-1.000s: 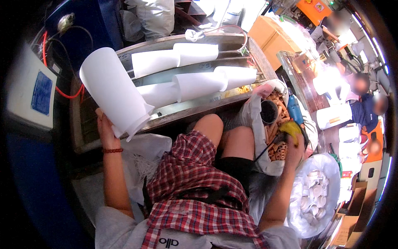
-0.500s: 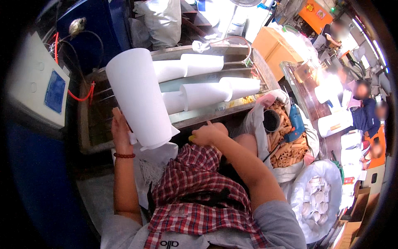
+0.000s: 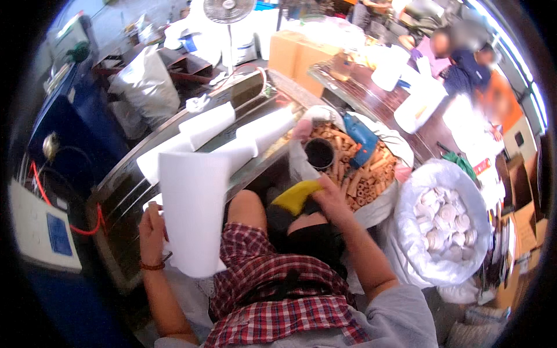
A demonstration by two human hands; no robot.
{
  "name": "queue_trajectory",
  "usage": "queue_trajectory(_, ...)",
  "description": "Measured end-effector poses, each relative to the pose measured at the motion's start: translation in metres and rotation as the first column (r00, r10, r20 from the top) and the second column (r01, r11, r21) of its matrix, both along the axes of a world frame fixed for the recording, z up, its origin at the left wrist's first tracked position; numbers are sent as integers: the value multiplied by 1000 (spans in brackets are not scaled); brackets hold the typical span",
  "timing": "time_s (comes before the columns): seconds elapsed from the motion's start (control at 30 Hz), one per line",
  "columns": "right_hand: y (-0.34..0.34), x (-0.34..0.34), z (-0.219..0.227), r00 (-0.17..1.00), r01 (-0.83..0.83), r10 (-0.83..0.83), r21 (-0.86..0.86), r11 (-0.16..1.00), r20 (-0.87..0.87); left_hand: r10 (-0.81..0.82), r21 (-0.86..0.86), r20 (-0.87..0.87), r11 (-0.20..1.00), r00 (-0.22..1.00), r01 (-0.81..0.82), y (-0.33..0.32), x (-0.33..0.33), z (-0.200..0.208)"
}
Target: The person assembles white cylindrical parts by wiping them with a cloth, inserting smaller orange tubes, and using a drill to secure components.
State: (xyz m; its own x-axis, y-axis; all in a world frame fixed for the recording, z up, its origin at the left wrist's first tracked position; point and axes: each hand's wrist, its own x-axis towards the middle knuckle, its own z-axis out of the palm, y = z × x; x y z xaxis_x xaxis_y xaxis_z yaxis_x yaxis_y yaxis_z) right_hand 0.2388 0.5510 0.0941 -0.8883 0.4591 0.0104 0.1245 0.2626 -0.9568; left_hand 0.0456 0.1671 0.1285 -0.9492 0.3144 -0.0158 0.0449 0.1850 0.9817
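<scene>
My left hand [image 3: 152,231] grips a big white roll [image 3: 193,210] and holds it upright over my left knee. A red band circles that wrist. My right hand [image 3: 328,200] is closed on a yellow tool [image 3: 296,196], held above my lap near the sack of brown cardboard tubes [image 3: 362,180]. More white rolls [image 3: 212,124] lie side by side on the metal machine bed [image 3: 125,180] in front of me. A plaid cloth covers my lap.
A blue power tool [image 3: 361,136] and a black cup [image 3: 319,153] rest among the cardboard tubes. A clear bag of small white rolls [image 3: 447,220] stands at my right. A control box with a blue screen [image 3: 43,235] is at left. People work at a far table.
My head has tilted up, showing more of the room. My right hand has swung from the machine edge back to the right over my lap, with the yellow tool in it. The white roll stays in my left hand.
</scene>
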Motion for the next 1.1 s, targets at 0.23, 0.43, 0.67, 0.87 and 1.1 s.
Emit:
queue_trajectory(0.23,105,135,52,750,503,-593,834,226,-292,-775,42,364,568,516,822,95,20,-12)
queue_trajectory(0.43,162,100,-10,795,585,-594,-99,805,-124,-881,-416,10,426,472,804,163,24,-65)
queue_trajectory(0.67,227,47,-51,807,482,-584,-670,565,87,-827,-642,-225,523,515,560,211,13,-47)
queue_trajectory(0.87,235,13,-53,795,383,-606,-790,478,20,-795,-557,-433,606,424,568,330,-1,-28)
queue_trajectory(1.1,237,-19,-57,714,203,-698,-936,287,-59,-915,-870,-326,388,236,305,427,0,-76)
